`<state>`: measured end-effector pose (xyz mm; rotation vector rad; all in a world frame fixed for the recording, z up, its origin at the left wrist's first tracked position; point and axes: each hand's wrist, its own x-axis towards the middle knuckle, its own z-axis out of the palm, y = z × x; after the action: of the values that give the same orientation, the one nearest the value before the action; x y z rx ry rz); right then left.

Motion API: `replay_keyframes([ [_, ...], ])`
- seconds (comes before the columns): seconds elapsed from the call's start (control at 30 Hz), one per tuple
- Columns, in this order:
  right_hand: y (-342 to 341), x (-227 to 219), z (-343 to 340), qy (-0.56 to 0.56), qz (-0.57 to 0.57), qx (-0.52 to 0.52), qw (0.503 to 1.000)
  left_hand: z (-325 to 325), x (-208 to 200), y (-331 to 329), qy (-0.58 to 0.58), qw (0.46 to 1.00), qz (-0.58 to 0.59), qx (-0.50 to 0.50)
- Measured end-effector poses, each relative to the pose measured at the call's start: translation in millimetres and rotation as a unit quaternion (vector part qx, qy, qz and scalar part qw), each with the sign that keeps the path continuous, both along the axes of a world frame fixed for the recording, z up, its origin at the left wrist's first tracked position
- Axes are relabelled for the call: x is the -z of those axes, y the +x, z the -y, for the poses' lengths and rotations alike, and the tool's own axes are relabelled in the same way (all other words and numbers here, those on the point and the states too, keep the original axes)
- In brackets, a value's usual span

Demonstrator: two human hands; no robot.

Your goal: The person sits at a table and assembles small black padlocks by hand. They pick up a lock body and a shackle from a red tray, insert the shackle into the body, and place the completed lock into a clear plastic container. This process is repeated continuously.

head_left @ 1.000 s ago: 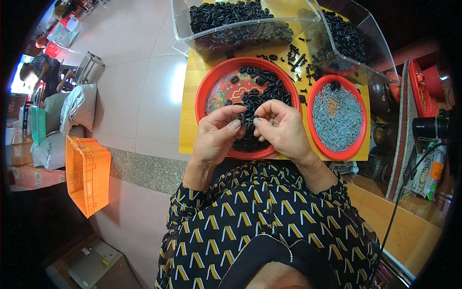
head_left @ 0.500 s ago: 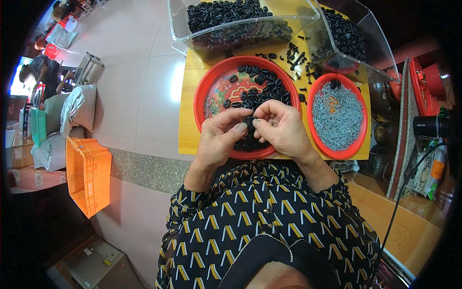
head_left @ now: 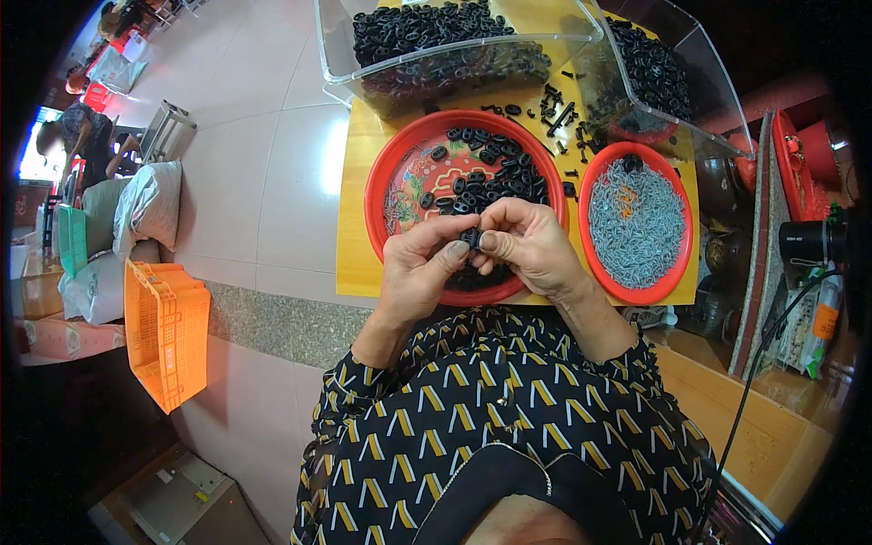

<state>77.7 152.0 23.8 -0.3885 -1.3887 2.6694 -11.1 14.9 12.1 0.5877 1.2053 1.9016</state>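
Observation:
Between my two hands is a small black oval plastic part (head_left: 470, 238), pinched at its left by my left hand (head_left: 420, 265) and at its right by my right hand (head_left: 531, 250). Fingers cover much of it, and whether a screw sits in it cannot be seen. Both hands hover over the near side of a round red tray (head_left: 374, 195). Black oval parts (head_left: 509, 177) with holes lie heaped in the tray, with a few silvery screws near its left rim. To the right, a smaller red tray (head_left: 686, 254) holds a mass of silvery screws (head_left: 636, 232).
Two clear plastic bins (head_left: 454, 41) (head_left: 699, 68) of black parts stand at the table's far side. Loose black pieces (head_left: 559, 113) lie between them and the trays on the yellow tabletop (head_left: 354, 263). An orange crate (head_left: 168, 336) stands on the left; a person (head_left: 82, 136) sits beyond.
My hands have drawn slightly closer around the black part, and its visible portion is smaller. The trays and bins stay in place.

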Motion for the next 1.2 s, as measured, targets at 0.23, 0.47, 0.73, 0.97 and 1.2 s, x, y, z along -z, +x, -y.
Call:
replay_keyframes([
  [0.23, -1.9, 6.7, -0.1, 0.01, -0.02, 0.01, 1.0, -2.0, 1.1, 3.9, -0.016, 0.997, -0.074, -0.02],
  [0.47, -6.7, 10.5, 0.9, 0.016, -0.021, 0.018, 0.999, -4.1, -2.0, 2.1, -0.029, 0.988, -0.149, -0.03],
  [0.73, -0.9, -4.7, -6.6, -0.05, 0.035, 0.0, 0.998, -3.3, 4.6, -0.9, 0.007, 0.999, -0.027, -0.03],
  [0.97, 5.4, -20.7, -2.9, 0.115, 0.062, 0.011, 0.991, -0.4, -7.3, 9.2, -0.023, 0.991, -0.129, 0.001],
  [1.2, 22.7, -100.2, -90.7, 0.462, -0.029, 0.344, 0.817, 27.6, 4.9, -10.1, -0.082, 0.954, -0.28, -0.075],
])
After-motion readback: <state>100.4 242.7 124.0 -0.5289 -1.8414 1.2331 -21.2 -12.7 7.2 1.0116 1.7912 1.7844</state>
